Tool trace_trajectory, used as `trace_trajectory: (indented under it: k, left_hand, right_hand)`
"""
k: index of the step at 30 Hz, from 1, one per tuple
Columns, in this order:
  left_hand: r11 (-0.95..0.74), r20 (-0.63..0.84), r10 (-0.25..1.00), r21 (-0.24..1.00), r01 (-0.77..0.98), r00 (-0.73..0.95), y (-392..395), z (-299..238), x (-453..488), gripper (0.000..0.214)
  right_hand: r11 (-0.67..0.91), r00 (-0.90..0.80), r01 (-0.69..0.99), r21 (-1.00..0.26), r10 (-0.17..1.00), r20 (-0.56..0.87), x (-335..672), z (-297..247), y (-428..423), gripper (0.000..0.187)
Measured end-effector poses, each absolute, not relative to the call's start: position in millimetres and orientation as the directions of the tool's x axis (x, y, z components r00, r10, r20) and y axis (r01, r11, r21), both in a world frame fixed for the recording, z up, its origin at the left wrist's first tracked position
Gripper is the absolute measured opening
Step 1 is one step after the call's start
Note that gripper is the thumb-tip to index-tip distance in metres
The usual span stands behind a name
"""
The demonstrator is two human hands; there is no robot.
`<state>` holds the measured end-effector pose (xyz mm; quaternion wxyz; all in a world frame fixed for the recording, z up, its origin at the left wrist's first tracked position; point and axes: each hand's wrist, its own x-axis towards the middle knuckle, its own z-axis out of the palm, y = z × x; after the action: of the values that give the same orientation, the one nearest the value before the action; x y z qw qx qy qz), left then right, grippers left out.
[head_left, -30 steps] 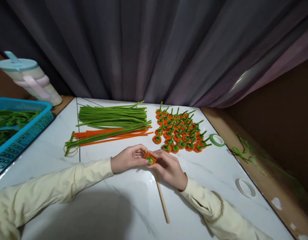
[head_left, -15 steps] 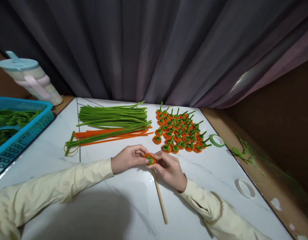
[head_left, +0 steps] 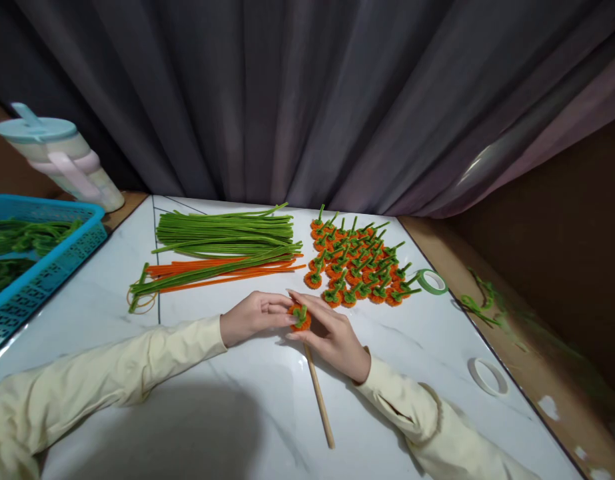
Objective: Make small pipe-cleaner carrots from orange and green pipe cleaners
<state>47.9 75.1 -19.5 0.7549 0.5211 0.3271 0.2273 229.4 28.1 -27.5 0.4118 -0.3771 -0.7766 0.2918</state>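
Note:
A small orange pipe-cleaner persimmon [head_left: 302, 320] with a green leafy top and short stem sits between my two hands over the white table. My left hand [head_left: 257, 318] pinches it from the left, thumb in front and fingers behind. At its right side, my right hand [head_left: 334, 333] has its fingers stretched out above it and the thumb below; contact there is hard to judge. A thin wooden stick [head_left: 319, 400] lies on the table below, its upper end hidden by my right hand. Several similar orange persimmons [head_left: 360, 257] stand grouped behind my right hand.
Green pipe cleaners [head_left: 222, 232] lie bundled at the back, with orange ones [head_left: 237, 268] in front. Green tape [head_left: 432, 282] and a white roll [head_left: 487, 377] sit on the right. A blue basket [head_left: 82, 243] and a tumbler [head_left: 70, 160] stand left.
My right fingers have spread from a pinch and straightened around the persimmon. Its green stem now shows more clearly. My left hand keeps its pinch in nearly the same place.

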Motion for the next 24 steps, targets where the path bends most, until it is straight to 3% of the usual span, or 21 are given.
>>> trace_trajectory:
  k: [8, 18, 24]
  left_hand:
    - [0.328, -0.228, 0.670, 0.945, -0.007, 0.706, 72.0, -21.6, 48.5, 0.037]
    - [0.169, -0.126, 0.654, 0.985, 0.018, 0.746, 68.3, -23.9, 48.4, 0.040]
    - [0.183, -0.135, 0.691, 0.983, 0.009, 0.710, 67.0, -23.3, 48.8, 0.044]
  right_hand:
    - [0.583, -0.383, 0.320, -0.747, 0.801, 0.460, 228.8, -29.9, 26.3, 0.051]
    - [0.654, -0.449, 0.340, -0.675, 0.744, 0.494, 233.4, -32.7, 27.5, 0.045]
    - [0.596, -0.319, 0.362, -0.716, 0.802, 0.506, 229.0, -32.0, 27.2, 0.045]
